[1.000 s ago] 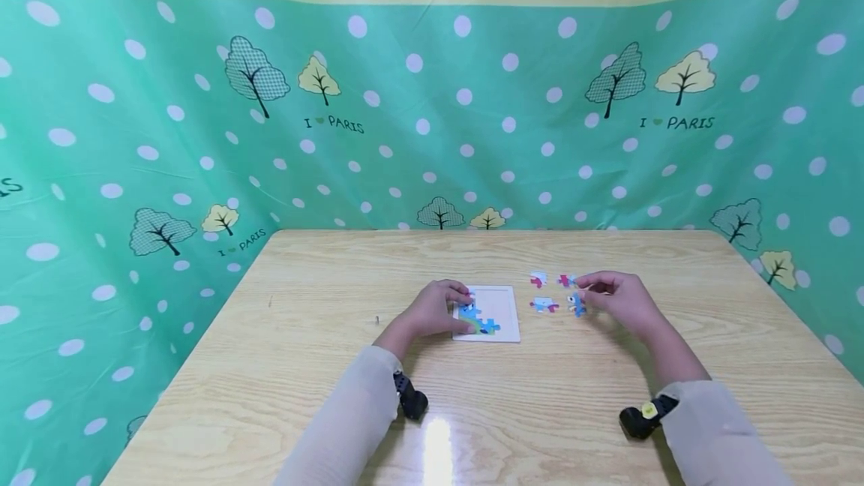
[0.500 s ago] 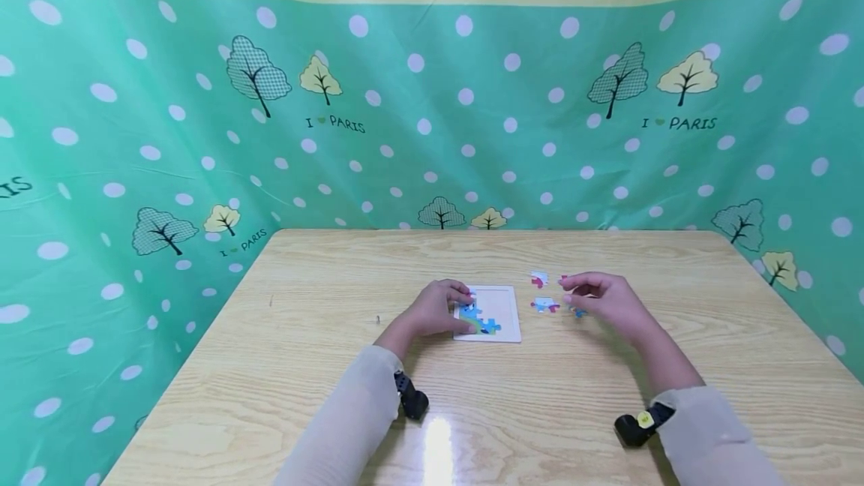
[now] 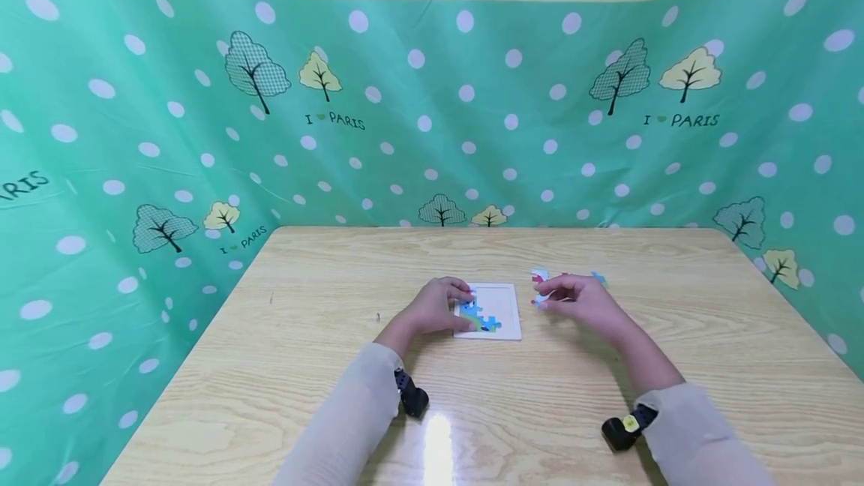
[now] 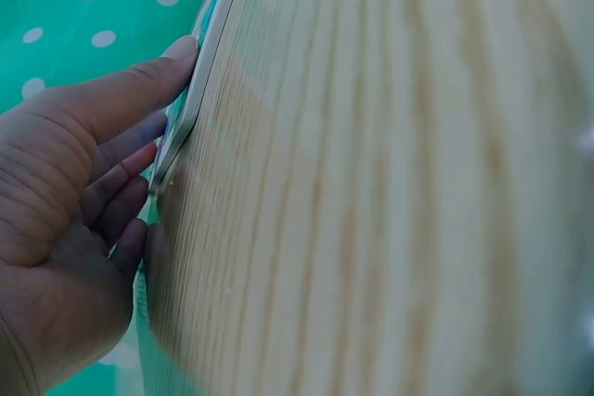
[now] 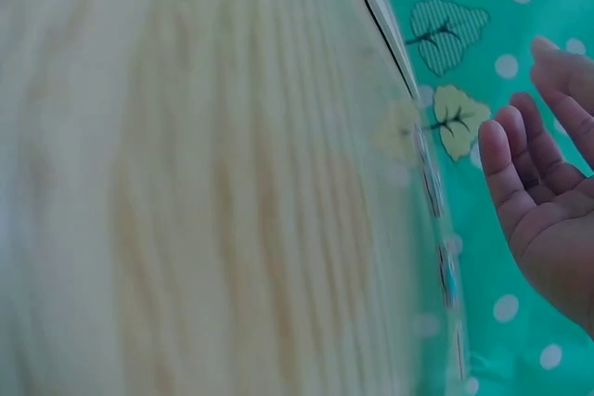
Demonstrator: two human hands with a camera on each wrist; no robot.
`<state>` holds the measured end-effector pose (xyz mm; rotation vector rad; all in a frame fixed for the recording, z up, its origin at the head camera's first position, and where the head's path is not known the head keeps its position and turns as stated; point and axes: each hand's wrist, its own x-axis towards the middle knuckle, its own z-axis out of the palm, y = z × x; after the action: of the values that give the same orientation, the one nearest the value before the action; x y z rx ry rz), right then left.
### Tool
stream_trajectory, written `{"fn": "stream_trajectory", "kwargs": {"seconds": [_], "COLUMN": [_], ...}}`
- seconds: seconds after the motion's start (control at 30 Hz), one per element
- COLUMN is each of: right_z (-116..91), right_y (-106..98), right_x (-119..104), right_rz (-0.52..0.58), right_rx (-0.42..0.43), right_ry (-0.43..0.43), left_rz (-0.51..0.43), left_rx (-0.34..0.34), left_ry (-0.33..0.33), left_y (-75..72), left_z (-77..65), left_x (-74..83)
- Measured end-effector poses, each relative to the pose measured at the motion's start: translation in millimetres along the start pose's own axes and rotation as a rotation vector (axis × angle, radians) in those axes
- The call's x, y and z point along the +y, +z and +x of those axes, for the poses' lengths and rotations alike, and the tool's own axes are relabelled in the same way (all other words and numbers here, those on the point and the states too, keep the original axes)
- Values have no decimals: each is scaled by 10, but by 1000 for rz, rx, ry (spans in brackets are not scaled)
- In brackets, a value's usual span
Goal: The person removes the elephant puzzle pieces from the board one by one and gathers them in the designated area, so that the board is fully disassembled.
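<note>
- A curtained-off recording corner, by its look; whether in a home or a lab cannot be told.
- Dotted green fabric (image 3: 398, 81), printed "PARIS", hangs behind the wood-grain table's (image 3: 533, 403) far edge and both side edges.
- Black wrist cameras (image 3: 413, 396).

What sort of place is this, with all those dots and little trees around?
Probably an indoor spot arranged for recording tabletop activities, though I can't be sure. A printed green cloth screens the back and sides of a wood-grain table, and black devices are worn at both wrists.
</note>
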<state>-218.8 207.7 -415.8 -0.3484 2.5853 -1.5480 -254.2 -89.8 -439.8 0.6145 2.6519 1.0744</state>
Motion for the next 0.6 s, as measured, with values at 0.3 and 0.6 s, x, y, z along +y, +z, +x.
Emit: {"fn": "stream_trajectory", "kwargs": {"seconds": [0.3, 0.6], "right_z": [100, 176], "right_y": [159, 291], "right_x": [-127, -240], "right_rz": [-8, -90], "right_rx": [-73, -134], "right_ry": [-28, -2], "left_rz": [-7, -10], "left_rx": [-1, -8], "left_ry": [-5, -13], "left_y": [-7, -12], "left_z": [17, 18], "left_x": [-12, -3]}}
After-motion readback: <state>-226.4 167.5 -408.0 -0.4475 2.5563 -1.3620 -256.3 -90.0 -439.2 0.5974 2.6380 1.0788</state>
